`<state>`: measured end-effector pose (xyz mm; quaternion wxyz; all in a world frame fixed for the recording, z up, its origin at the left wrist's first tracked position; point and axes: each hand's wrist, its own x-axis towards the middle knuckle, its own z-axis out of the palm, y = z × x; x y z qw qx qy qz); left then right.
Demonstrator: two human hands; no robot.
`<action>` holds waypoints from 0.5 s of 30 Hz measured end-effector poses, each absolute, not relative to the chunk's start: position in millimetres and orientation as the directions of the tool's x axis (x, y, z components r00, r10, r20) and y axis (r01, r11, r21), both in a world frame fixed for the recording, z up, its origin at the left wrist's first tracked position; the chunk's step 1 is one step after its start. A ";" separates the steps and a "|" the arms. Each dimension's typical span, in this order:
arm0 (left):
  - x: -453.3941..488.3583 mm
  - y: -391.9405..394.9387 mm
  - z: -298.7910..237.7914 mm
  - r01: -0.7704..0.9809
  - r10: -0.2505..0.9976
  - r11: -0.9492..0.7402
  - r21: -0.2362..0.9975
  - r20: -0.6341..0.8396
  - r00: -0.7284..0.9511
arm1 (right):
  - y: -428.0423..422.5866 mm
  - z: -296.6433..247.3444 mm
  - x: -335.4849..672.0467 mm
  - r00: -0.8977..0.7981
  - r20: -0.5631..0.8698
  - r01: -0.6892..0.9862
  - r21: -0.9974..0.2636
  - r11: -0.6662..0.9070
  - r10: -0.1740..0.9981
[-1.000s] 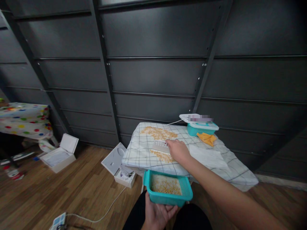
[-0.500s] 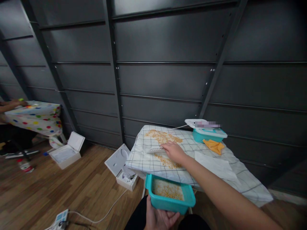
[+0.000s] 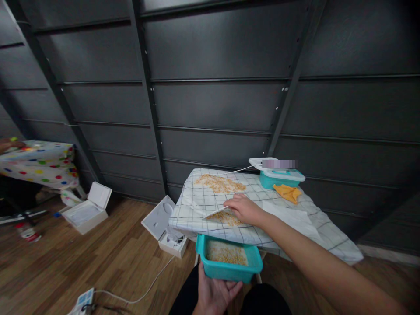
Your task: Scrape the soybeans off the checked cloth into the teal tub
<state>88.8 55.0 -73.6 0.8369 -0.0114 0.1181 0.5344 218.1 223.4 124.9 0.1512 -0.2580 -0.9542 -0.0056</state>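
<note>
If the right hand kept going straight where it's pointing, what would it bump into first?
Following the line of the arm, the right hand would probably reach the far patch of yellow grains on the checked cloth first. Its height is unclear, so it might pass over them.

Held tub (image 3: pixel 226 272) of smooth plastic

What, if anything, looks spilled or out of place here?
Loose yellowish grains lie in two patches on the checked tablecloth, outside the teal tub in the left hand. Similar grains lie inside it, so these look spilled.
</note>
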 end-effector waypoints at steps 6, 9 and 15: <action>89.0 53.0 -72.9 -0.895 0.892 0.433 0.103 -0.190 0.410 | 215.2 131.7 227.3 -0.841 0.271 0.463 -0.085 0.882 0.468; 88.7 52.5 -70.1 -0.891 0.884 0.446 0.086 -0.197 0.424 | 208.5 133.3 232.7 -0.847 0.268 0.447 -0.110 0.888 0.460; 89.8 51.6 -68.1 -0.889 0.875 0.453 0.066 -0.225 0.429 | 201.3 127.0 248.3 -0.863 0.303 0.377 -0.148 0.914 0.405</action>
